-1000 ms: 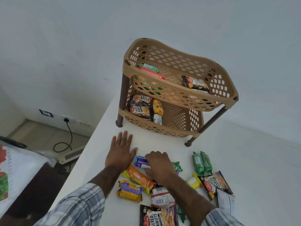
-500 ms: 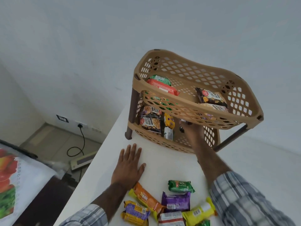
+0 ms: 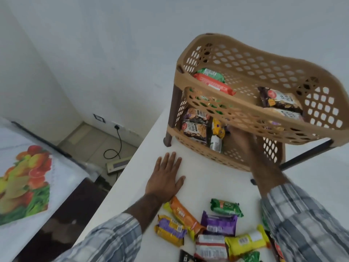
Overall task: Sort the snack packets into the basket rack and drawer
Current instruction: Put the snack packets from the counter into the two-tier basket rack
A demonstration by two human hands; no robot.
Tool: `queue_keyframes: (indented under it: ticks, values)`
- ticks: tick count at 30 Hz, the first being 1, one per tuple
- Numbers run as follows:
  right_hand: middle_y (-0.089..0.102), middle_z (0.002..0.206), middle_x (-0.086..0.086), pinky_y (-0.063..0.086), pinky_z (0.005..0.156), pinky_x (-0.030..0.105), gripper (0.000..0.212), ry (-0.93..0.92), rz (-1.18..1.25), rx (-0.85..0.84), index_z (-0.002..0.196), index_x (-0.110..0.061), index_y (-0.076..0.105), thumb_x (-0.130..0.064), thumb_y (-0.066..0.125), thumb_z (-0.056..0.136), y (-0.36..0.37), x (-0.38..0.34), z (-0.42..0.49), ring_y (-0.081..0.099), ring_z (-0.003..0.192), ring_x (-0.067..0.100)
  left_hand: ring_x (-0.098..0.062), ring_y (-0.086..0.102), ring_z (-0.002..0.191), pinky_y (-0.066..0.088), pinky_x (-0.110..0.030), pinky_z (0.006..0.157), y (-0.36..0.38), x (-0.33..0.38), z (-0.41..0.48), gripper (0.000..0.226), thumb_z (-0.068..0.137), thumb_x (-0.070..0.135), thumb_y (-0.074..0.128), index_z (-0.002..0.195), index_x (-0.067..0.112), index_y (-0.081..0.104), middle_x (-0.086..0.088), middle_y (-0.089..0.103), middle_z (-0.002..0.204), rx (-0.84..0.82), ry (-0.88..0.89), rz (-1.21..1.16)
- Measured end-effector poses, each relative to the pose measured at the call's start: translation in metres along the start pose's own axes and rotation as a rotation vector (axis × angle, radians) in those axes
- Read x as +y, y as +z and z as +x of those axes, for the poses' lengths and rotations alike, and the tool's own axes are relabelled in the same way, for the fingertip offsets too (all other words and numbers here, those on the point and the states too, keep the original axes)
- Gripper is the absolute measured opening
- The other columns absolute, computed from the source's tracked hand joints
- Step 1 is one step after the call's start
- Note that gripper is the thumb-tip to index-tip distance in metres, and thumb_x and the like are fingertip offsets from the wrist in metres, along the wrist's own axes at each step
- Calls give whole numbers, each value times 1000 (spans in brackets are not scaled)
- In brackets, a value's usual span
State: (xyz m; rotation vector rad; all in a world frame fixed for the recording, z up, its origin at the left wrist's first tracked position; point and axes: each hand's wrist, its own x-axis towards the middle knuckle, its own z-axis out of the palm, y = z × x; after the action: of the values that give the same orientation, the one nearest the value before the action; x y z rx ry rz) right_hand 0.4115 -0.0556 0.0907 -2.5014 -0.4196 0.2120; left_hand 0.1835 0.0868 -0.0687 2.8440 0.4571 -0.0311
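Observation:
The tan two-tier basket rack [image 3: 236, 108] stands on the white table [image 3: 204, 178]. My right hand [image 3: 243, 142], blurred, reaches into the lower basket [image 3: 188, 138] under the upper rim; a purple packet edge [image 3: 227, 127] shows at its fingertips, beside a yellow packet [image 3: 218, 127] and peanut packets [image 3: 196, 125]. My left hand [image 3: 166, 178] rests flat on the table, fingers spread. The upper basket holds a red packet [image 3: 213, 84] and black peanut packets [image 3: 277, 99]. Loose on the table near me lie an orange packet [image 3: 184, 216], a green one [image 3: 226, 207], a purple one [image 3: 219, 223] and several more.
The table's left edge runs diagonally past my left forearm, with floor below it. A bed with a fruit-print cloth [image 3: 28, 182] stands at left. A wall socket with a black cable [image 3: 117, 129] is on the far wall. Bare white table lies right of the rack.
My right hand left the pile of packets and moved up into the rack's lower basket. The left hand stayed flat on the table. The view shifted closer to the rack.

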Motion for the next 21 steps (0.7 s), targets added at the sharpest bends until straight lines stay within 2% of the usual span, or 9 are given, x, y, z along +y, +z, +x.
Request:
queue_keyframes:
  ticks: [2,4,6,8,10,12,17,21]
  values:
    - [65,93,9,42,71,30,10,-113,-63,7,98,-12,65,-20,59,97,-3,6,-25,66,90,30,-24,-13,156,-3,-46,127,-1,0,-1,73,102,65,10,162,25,2,-4,-9,170,-15,-6,0]
    - [63,94,-7,42,68,21,12,-245,-84,80,105,-20,69,-24,62,96,2,20,-78,63,82,8,-25,-11,156,-1,-47,127,-2,0,-2,74,101,65,10,162,24,3,-5,-7,170,-25,-7,-2]
    - [56,105,-17,43,78,22,20,-269,-43,24,115,-30,66,-35,61,97,14,30,-142,56,94,2,-25,-10,156,0,-48,127,-3,1,-3,75,100,65,9,162,24,3,-5,-6,170,-28,-7,5]
    - [59,113,-16,44,88,25,26,-307,-77,-119,121,-35,64,-40,60,96,30,34,-186,54,105,4,-26,-9,157,1,-48,127,-4,0,-4,75,100,64,9,162,23,3,-6,-6,170,-28,-5,10]
    - [62,119,-11,40,93,26,35,-325,-177,-310,128,-32,62,-42,62,94,49,34,-209,52,113,9,-26,-8,157,1,-48,127,-4,1,-5,74,101,62,12,163,23,2,-7,-6,170,-27,1,14]
    - [63,124,-5,41,96,30,44,-288,-239,-430,132,-28,60,-45,63,92,65,27,-218,51,118,15,-27,-7,157,1,-48,127,-4,2,-7,72,103,60,16,163,22,3,-7,-5,170,-22,4,17]
    - [62,123,9,48,92,42,46,-311,-534,-508,129,-18,58,-42,62,90,87,12,-220,54,115,29,-27,-5,157,0,-48,127,-7,4,-7,71,104,57,22,163,21,6,-8,-2,170,-1,20,-6]
    - [60,112,12,46,79,41,38,-321,-581,-476,116,-14,58,-38,64,88,94,11,-222,58,104,32,-27,-7,157,-1,-47,127,-6,4,-7,71,104,57,21,163,21,5,-8,-4,170,-7,25,-10]
